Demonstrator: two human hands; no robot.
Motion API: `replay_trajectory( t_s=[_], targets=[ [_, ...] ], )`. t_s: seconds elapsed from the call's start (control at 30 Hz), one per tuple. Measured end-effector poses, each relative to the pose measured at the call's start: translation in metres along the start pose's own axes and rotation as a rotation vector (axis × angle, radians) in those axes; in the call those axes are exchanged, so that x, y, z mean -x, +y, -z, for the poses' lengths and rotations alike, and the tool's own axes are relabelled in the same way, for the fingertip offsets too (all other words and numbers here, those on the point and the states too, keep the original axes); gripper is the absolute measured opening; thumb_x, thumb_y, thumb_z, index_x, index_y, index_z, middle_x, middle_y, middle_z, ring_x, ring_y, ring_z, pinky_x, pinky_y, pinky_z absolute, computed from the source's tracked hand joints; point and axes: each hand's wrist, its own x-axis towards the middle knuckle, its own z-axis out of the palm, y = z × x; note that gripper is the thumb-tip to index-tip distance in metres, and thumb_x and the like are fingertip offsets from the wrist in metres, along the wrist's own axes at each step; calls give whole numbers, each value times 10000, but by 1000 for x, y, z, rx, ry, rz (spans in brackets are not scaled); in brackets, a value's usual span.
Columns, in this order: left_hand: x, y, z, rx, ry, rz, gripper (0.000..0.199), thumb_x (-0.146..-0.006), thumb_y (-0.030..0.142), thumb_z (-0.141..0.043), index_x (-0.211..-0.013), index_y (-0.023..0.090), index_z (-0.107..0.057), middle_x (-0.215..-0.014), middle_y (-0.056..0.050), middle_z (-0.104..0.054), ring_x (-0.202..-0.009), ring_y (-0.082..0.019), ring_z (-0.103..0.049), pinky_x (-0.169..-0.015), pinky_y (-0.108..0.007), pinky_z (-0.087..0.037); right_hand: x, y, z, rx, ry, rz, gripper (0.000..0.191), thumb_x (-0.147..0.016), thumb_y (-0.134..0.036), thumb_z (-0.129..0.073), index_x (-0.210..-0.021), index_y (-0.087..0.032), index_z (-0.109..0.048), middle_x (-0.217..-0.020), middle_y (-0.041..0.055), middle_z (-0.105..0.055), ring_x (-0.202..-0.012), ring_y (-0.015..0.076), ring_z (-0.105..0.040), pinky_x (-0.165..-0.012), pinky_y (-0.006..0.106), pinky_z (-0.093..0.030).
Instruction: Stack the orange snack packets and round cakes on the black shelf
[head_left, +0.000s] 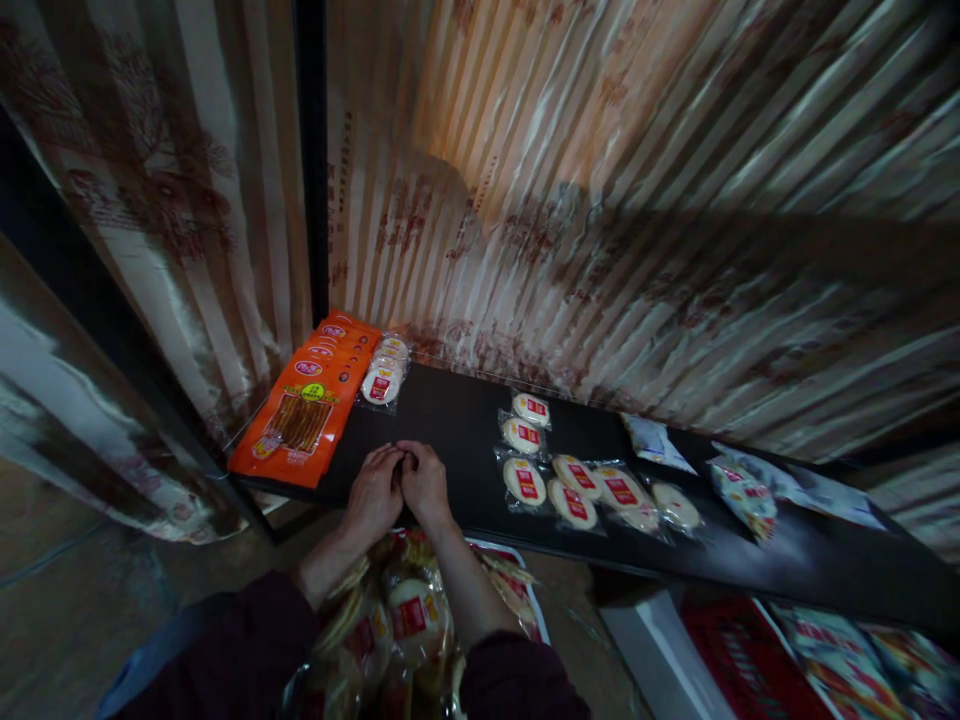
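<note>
My left hand [376, 490] and my right hand [424, 484] meet over the front edge of the black shelf [450, 410], thumbs and fingertips drawn together. Both hands are closed; whatever they may hold is hidden. Left of them lie overlapping orange snack packets [296, 415] with a clear window showing brown sticks. Just behind my hands is an overlapping row of round white flatbreads [381, 385] in clear wrappers with red labels. Below my wrists, a container with a white rim [536, 600] holds many more wrapped flatbreads [412, 612].
Several wrapped flatbreads [574, 503] lie along the shelf to the right, followed by white and coloured bags [742, 490]. An open carton [667, 650] with bright packets stands under the shelf. Patterned curtain [525, 180] hangs behind, and a black post [311, 150] rises at the left.
</note>
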Motion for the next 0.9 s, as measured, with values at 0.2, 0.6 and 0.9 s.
replay_trajectory(
  t_s=[0.2,0.6,0.9],
  targets=[
    [36,9,-1,7,-19,-81,487,-694,15,-429,-1144,123,-580,-1182,-123,-617,-1160,-228,-509,-1025,-430,-413,32,1,13,8,-18,-3,328,-772,-62,-416,-930,-160,-686,-942,72,-675,-879,151,-631,-869,271,-465],
    [105,28,5,-89,-138,-166,417,-757,52,-401,-1103,126,-620,-1181,-120,-629,-1201,-237,-496,-1040,-439,-406,104,16,53,-2,-47,3,291,-791,-121,-438,-944,-170,-680,-950,70,-694,-893,158,-642,-851,283,-483],
    [145,36,1,-332,-309,-211,366,-809,177,-431,-1124,133,-612,-1221,-143,-613,-1253,-271,-451,-1065,-490,-325,166,38,74,140,-21,-101,290,-789,-132,-439,-931,-168,-689,-920,91,-718,-835,195,-664,-778,299,-485]
  ],
)
